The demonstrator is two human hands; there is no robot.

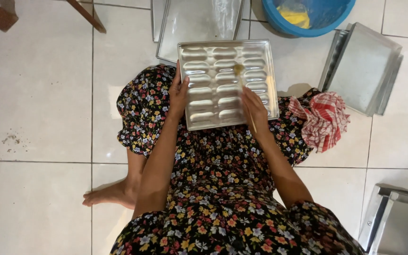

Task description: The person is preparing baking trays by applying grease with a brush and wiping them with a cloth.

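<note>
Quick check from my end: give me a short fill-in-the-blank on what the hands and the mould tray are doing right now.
1. The left hand grips the ____ edge of the metal mould tray.
2. The right hand holds a thin ____ whose tip reaches into the tray.
3. The tray rests on the person's ____.
4. The checked cloth is red and ____.

Missing words: left; brush; lap; white

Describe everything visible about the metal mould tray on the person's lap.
The mould tray is a shiny silver rectangular pan with raised rim and three columns of oblong cavities. It rests flat on the lap. The left hand grips its left edge; the right hand holds a brush whose yellowish tip touches a cavity.
</note>
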